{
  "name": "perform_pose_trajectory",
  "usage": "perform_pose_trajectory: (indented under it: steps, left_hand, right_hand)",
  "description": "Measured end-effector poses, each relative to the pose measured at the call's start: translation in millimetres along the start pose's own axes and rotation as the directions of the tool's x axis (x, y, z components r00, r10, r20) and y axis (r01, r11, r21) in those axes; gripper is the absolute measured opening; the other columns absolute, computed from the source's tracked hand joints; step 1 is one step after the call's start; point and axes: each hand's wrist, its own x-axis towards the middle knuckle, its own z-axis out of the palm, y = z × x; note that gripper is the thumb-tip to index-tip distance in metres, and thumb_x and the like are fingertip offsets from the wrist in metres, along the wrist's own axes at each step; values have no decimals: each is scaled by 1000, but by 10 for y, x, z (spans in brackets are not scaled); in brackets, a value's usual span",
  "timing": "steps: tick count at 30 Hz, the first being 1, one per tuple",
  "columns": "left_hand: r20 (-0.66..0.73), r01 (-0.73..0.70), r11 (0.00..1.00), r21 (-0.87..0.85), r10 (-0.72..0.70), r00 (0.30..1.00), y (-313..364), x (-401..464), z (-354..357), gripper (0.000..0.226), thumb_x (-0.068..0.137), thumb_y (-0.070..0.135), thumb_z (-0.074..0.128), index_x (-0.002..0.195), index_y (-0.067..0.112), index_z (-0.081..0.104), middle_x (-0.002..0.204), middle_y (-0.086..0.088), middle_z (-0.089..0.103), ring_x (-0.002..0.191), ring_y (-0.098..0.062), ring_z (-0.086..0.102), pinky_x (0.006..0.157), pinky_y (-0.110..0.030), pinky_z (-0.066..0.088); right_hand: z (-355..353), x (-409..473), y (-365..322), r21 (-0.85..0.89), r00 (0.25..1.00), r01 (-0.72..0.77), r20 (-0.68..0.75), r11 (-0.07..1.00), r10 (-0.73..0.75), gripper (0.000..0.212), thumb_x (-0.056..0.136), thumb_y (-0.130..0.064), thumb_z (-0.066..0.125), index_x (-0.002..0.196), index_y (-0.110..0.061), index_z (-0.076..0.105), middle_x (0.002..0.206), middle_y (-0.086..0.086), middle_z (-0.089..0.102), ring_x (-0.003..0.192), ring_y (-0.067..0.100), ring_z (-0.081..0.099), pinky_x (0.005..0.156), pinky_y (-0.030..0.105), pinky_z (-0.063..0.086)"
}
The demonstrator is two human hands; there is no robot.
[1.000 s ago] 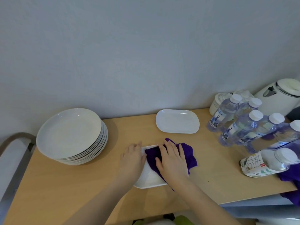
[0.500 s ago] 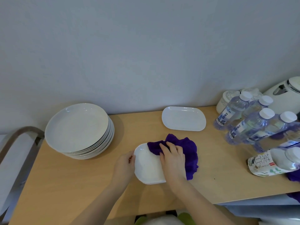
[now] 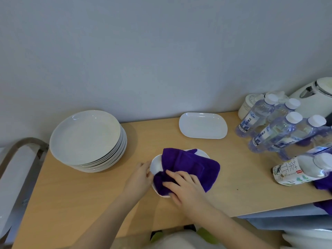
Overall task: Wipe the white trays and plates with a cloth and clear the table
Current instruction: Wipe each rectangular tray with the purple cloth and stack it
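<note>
Small white tray [image 3: 156,165] at table [image 3: 71,194] centre, mostly covered by purple cloth [image 3: 190,168]. Tray's left edge gripped by left hand [image 3: 139,177], fingers curled. Cloth pressed down by right hand [image 3: 186,187], fingers loosely spread. Second tray [image 3: 203,125] near wall; plate stack [image 3: 86,139] at left.

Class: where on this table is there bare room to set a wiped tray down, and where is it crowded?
Bare wood lies between the plate stack and the far tray, and along the front-left edge beside the left hand. The right end is crowded with bottles.
</note>
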Motion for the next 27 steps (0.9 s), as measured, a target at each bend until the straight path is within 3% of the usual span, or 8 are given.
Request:
perform_pose_trajectory:
  steps: [4,7,10,12,14,16,21,27]
  left_hand:
    - [-59,47,997,-66,-51,997,86,13,58,36,87,9,44,115,26,58,106,2,57,86,-16,58,79,-39,53]
    - [-81,38,996,-82,-44,996,133,-6,88,31,80,4,41,96,22,60,93,-1,58,76,-20,51,64,-31,45]
    - [-93,24,994,-111,-35,995,152,-9,88,37,78,1,39,99,22,62,92,-3,60,78,-21,51,63,-31,44]
    - [-97,32,992,-123,-45,994,163,-10,73,40,79,0,38,101,22,62,93,-5,60,80,-22,52,66,-35,47]
    - [-78,33,987,-160,-46,996,161,-14,59,43,78,-1,38,99,26,64,91,-9,63,73,-23,53,64,-35,48]
    - [-62,39,974,-224,-54,997,173,-24,26,46,76,-3,39,90,32,64,85,-4,67,67,-29,55,62,-37,51]
    - [-44,58,957,-284,-74,996,162,-31,-29,46,83,-1,45,109,28,68,93,9,68,87,-21,65,79,-48,56]
    - [-71,87,985,-148,-98,993,187,-82,37,26,92,8,43,108,28,50,85,3,60,76,-16,60,68,-38,53]
  right_hand:
    - [-88,-273,308,-3,1000,-13,-2,1000,13,40,64,-32,82,101,-41,71,123,-14,63,111,13,61,94,43,48]
    - [-115,-273,452,-7,995,-91,-32,996,91,43,56,-26,90,95,-33,75,117,-7,67,102,20,67,85,40,54]
    - [-65,-93,466,-1,964,-256,-75,967,255,43,51,-20,93,90,-23,77,109,0,71,90,24,69,72,35,57]
    - [-20,102,412,-4,928,-367,-67,930,366,37,73,-20,81,109,-20,71,125,3,63,104,27,61,82,35,53]
    - [67,280,368,47,890,-454,-24,890,456,36,97,-25,48,133,-24,53,147,-1,40,126,24,39,98,34,38]
    - [134,384,303,82,864,-500,-12,862,503,38,100,-28,35,138,-28,45,151,-4,31,131,20,29,97,34,33]
    - [202,469,105,83,930,-367,53,927,364,41,99,-30,36,140,-32,41,157,-6,19,131,22,28,97,36,31]
    - [171,351,-46,-77,997,-77,-16,994,76,44,62,-40,79,104,-35,71,123,-9,64,93,18,64,69,30,52]
